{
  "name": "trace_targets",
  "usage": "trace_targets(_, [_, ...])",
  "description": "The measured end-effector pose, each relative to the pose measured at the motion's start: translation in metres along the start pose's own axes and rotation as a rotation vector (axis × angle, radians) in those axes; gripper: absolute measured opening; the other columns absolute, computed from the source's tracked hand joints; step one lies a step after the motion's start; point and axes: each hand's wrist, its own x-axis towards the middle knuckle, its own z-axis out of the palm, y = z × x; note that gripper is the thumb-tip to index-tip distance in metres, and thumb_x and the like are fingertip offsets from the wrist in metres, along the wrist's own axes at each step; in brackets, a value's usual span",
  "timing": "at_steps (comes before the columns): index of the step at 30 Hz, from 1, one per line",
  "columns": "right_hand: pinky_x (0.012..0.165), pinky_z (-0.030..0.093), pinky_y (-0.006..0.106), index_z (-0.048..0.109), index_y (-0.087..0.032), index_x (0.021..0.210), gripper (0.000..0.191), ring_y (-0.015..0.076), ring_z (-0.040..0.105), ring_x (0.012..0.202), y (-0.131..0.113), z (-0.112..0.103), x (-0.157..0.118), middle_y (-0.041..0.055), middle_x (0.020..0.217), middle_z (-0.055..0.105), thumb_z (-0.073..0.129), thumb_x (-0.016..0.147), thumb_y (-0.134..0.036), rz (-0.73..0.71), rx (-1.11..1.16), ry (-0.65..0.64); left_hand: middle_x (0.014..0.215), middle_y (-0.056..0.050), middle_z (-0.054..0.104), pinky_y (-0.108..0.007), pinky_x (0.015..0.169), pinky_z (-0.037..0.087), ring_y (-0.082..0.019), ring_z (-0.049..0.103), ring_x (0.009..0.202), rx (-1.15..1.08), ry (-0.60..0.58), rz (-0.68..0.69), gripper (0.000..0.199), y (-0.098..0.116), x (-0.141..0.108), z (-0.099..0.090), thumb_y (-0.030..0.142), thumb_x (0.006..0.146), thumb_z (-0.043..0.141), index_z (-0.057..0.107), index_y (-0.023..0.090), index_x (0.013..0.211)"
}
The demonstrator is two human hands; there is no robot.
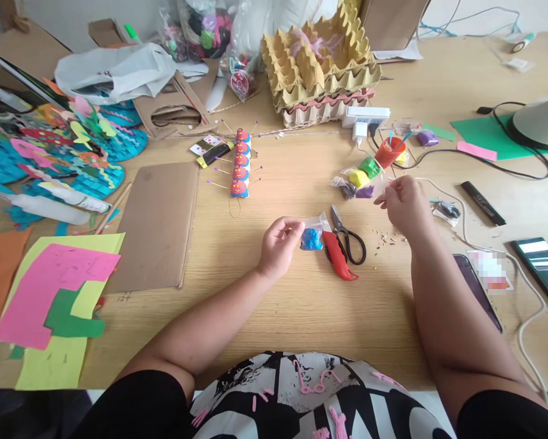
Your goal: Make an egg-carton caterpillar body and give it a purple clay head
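Between the thumb and fingers of my left hand (281,247) is a small clear bag of blue clay (311,239), held just above the table. My right hand (404,204) is closed in a pinch at the edge of a clear plastic bag (382,183). Beside that bag lie lumps of yellow clay (359,178), green clay (370,167) and purple clay (364,192) in clear wrapping. Scissors (347,235) with black handles and their red sheath (340,256) lie between my hands. Farther back stands a red-and-blue caterpillar figure (240,163) with pins along its sides.
Egg trays (320,67) are stacked at the back, near a white power strip (368,116). An orange cup (390,152) stands behind my right hand. Cardboard (155,225) and coloured paper (57,299) lie left. Phones (478,289), cables and small seeds (388,238) are at the right.
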Motion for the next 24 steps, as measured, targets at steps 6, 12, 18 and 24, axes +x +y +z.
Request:
trace_targets(6, [0.068, 0.044, 0.035, 0.060, -0.027, 0.102, 0.004, 0.0223, 0.066, 0.070, -0.058, -0.004, -0.045, 0.0039, 0.081, 0.075, 0.058, 0.101, -0.030, -0.392, -0.059, -0.157, 0.091, -0.002, 0.075, -0.025, 0.075, 0.057, -0.013, 0.067, 0.082, -0.001, -0.055, 0.023, 0.044, 0.007, -0.003, 0.001, 0.066, 0.090, 0.079, 0.074, 0.023, 0.098])
trace_targets(12, [0.063, 0.034, 0.032, 0.064, -0.025, 0.096, 0.012, 0.0209, 0.058, 0.065, -0.081, 0.013, -0.072, 0.0039, 0.073, 0.069, 0.056, 0.103, -0.031, -0.616, -0.183, -0.361, 0.077, 0.001, 0.069, -0.024, 0.058, 0.048, -0.010, 0.057, 0.062, 0.088, -0.160, 0.000, 0.048, 0.015, -0.004, 0.002, 0.067, 0.093, 0.075, 0.078, 0.024, 0.114])
trace_targets(18, [0.066, 0.042, 0.029, 0.065, -0.024, 0.094, 0.010, 0.0176, 0.061, 0.068, -0.081, 0.029, -0.081, 0.0024, 0.078, 0.073, 0.065, 0.099, -0.032, -0.553, 0.053, -0.470, 0.081, -0.002, 0.076, -0.026, 0.073, 0.055, -0.013, 0.068, 0.075, 0.142, -0.183, 0.048, 0.042, 0.010, -0.006, 0.002, 0.061, 0.096, 0.074, 0.073, 0.020, 0.087])
trace_targets(24, [0.064, 0.039, 0.028, 0.063, -0.022, 0.079, 0.022, 0.0141, 0.053, 0.062, -0.079, 0.030, -0.081, -0.0005, 0.069, 0.066, 0.064, 0.100, -0.031, -0.561, 0.176, -0.490, 0.081, -0.002, 0.075, -0.024, 0.070, 0.052, -0.011, 0.065, 0.072, 0.152, -0.166, 0.083, 0.038, 0.008, -0.009, -0.001, 0.056, 0.098, 0.073, 0.073, 0.020, 0.087])
